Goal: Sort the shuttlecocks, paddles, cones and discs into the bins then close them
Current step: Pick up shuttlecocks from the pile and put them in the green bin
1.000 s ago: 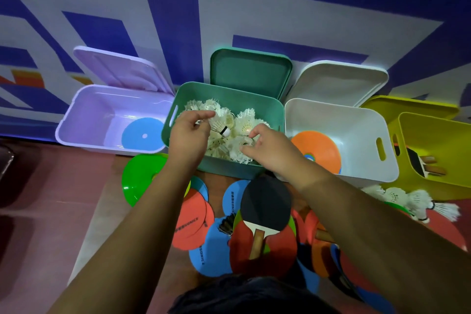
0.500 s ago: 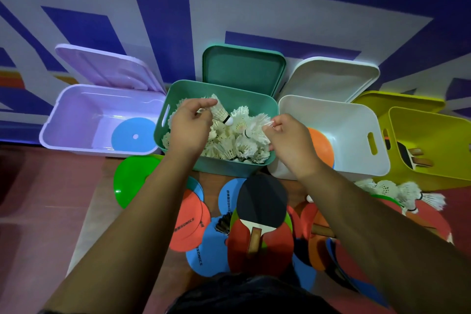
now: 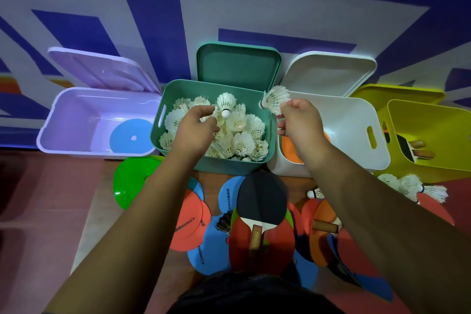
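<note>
A green bin [image 3: 178, 85] stands open and holds several white shuttlecocks [image 3: 239, 140]. My left hand [image 3: 196, 127] hovers over it, its fingertips on the skirt of a shuttlecock [image 3: 225, 103] that hangs cork-down. Above the rim between the green and white bins, my right hand [image 3: 300, 122] pinches another shuttlecock [image 3: 276, 99]. The lilac bin [image 3: 74, 120] holds a blue disc [image 3: 131, 136]. An orange cone [image 3: 289, 148] lies in the white bin [image 3: 356, 135]. The yellow bin [image 3: 433, 122] holds paddles [image 3: 414, 149].
All four lids lean open against the wall. On the floor before the bins lie a green cone [image 3: 127, 181], red and blue discs [image 3: 188, 224], a black-faced paddle [image 3: 262, 201] and more paddles. Loose shuttlecocks [image 3: 413, 186] lie at the right.
My right hand has lifted a shuttlecock out of the green bin and risen toward the white bin's rim. The shuttlecock at my left hand has turned cork-down.
</note>
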The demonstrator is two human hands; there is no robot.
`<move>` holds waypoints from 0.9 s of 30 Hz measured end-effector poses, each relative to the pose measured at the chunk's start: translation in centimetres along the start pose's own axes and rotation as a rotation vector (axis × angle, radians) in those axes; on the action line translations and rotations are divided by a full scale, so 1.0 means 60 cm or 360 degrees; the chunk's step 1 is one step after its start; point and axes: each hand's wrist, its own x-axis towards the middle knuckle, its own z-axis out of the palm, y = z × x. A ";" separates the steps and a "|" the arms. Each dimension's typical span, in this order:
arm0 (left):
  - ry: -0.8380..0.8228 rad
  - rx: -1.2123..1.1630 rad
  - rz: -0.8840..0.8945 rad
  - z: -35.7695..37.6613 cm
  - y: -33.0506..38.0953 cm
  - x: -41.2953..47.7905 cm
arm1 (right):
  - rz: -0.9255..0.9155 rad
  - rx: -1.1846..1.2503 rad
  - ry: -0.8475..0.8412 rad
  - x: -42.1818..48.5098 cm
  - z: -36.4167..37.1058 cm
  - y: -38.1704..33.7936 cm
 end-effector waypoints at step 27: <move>-0.1321 0.1370 0.0330 0.273 -0.155 -0.194 | 0.0068 -0.0088 0.0062 -0.106 -0.181 0.264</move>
